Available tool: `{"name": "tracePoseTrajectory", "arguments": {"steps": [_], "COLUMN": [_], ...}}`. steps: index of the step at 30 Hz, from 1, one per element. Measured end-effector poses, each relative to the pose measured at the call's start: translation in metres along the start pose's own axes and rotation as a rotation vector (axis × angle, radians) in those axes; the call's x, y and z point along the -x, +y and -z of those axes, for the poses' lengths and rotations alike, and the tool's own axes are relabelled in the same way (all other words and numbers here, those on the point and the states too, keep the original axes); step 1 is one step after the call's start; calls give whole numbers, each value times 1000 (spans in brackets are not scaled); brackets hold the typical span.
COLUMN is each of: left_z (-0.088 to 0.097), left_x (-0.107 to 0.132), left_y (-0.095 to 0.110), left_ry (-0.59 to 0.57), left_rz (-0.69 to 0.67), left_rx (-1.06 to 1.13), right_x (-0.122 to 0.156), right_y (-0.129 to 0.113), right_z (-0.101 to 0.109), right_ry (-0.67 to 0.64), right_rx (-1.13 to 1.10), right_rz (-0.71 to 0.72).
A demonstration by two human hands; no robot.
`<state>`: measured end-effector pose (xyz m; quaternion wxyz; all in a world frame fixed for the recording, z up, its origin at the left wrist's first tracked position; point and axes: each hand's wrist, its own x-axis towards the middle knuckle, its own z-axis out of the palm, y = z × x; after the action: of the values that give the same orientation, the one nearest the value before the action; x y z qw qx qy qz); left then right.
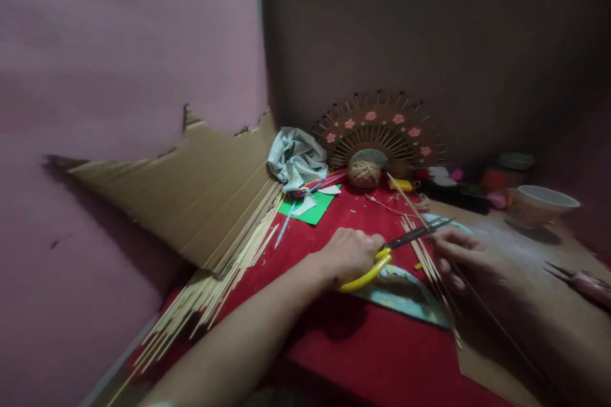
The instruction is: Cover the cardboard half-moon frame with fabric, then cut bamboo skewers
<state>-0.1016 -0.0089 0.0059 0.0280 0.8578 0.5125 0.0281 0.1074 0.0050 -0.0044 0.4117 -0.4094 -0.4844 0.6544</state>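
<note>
Head view: the left hand (351,254) is closed about the yellow handles of a pair of scissors (405,239), whose dark blades point toward the right hand (470,261). The right hand grips a thin stick (405,198) in its fingers; the stick slants past the scissors' blades, though whether they touch it cannot be told. Loose sticks (426,259) lie below the blades of the scissors, and a patterned card (405,299) lies just nearer the viewer than the scissors, on a red cloth (344,356). Beyond the scissors are a ball of twine (364,174) and, behind it, a fan decorated with pink flowers (382,133). Left of the scissors are a green paper (315,208), a row of pale sticks (224,280) and an upright cardboard sheet (186,197). Well to the right of the scissors are a bowl (544,203) and, nearer the viewer, pliers (589,286), partly out of view.
</note>
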Motion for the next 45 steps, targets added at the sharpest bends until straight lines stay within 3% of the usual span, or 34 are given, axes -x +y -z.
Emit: {"name": "tracePoseTrajectory", "arguments": {"steps": [4, 8, 15, 20, 25, 31, 35, 37, 41, 45], "left_z": [-2, -1, -8, -4, 1, -2, 7, 11, 9, 3], "left_x": [1, 6, 7, 10, 8, 6, 10, 10, 3, 0], "left_y": [-1, -2, -8, -10, -10, -11, -21, -29, -50, -64], "left_ry": [-2, -3, 99, 127, 62, 64, 36, 49, 70, -35], "left_rz": [-27, -55, -164, -107, -39, -11, -59, 16, 412, 485], "left_rx": [19, 60, 134, 38, -34, 94, 168, 159, -49, -68], "right_x": [9, 15, 11, 3, -10, -13, -18, -20, -19, -12], "right_y": [-6, -11, -17, -15, -10, -6, -17, -24, -24, -13], "right_z": [-5, -3, 4, -6, -5, -6, 0, 5, 7, -7], "right_ry": [70, 60, -156, -305, -419, -401, -321, -271, -287, -327], "right_rx": [130, 38, -40, -156, -324, -324, -348, -405, -389, -305], "right_rz": [14, -64, -238, -186, -107, -91, -23, 39, 55, 27]}}
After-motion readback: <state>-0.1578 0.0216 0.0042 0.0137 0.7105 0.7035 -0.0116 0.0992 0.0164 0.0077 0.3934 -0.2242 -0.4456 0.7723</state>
